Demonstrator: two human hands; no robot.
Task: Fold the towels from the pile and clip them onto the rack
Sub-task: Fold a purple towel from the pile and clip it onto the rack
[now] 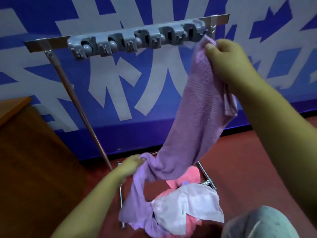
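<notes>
We are early in the job, as far as we can judge. The clip rack (pixel 137 39) hangs on its metal bar with every grey clip bare; no towel is clipped on yet. Below the rack, on the red floor, the pile (pixel 185 208) holds at least a white towel (pixel 188 203) and a pink towel (pixel 192 176), neither of them folded.

The purple towel (pixel 193 117) is the one we have in hand. It is lifted out of the pile and strung between our two hands. Our right hand (pixel 228 60) is clamped on its top corner, thumb pinching the cloth against the fingers, just beside the right end of the rack and touching or nearly touching the last clip; we cannot tell which. Our left hand (pixel 132 164) grips the towel lower down, well below the rack and just above the pile, fingers curled round a bunched part of the cloth.

Between the hands the towel's long axis runs on a steep slant, from upper right by the rack down to lower left. Past the left hand the rest of it droops in a loop, and its tail lies on the pile beside the white towel. It hangs as a narrow, loosely gathered band, not a flat neat fold, so we judge the folding is not done: the towel has to be squared up, then its top edge pushed into a clip, and the other towels follow.
</notes>
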